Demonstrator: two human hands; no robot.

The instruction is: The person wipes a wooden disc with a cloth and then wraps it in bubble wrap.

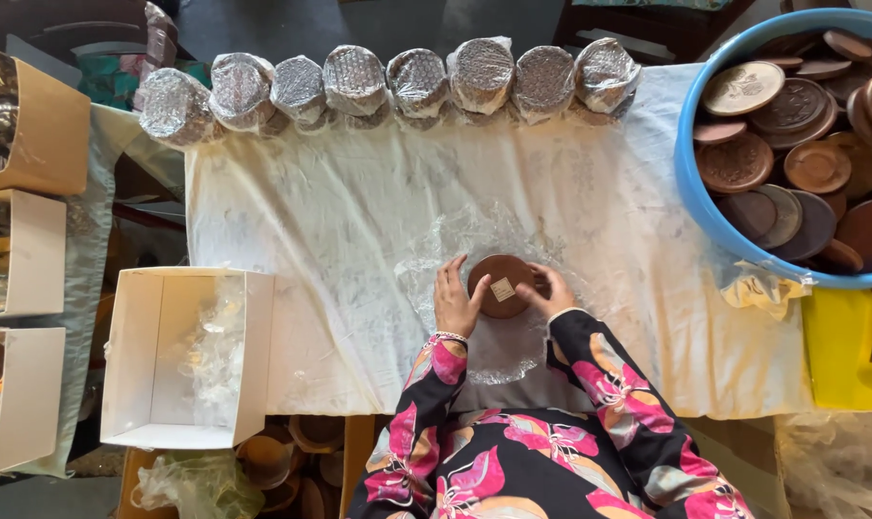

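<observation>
A round brown disc (502, 285) with a small pale label was held at its edges between the left hand (455, 303) and the right hand (548, 293), over a sheet of clear plastic wrap (455, 250) spread on a white cloth (359, 221). A row of wrapped discs (388, 85) was lined along the cloth's far edge. A blue tub (690, 183) filled with unwrapped brown discs was seen at the right, and an open white box (143, 356) at the left, beside three more open boxes (23, 240).
</observation>
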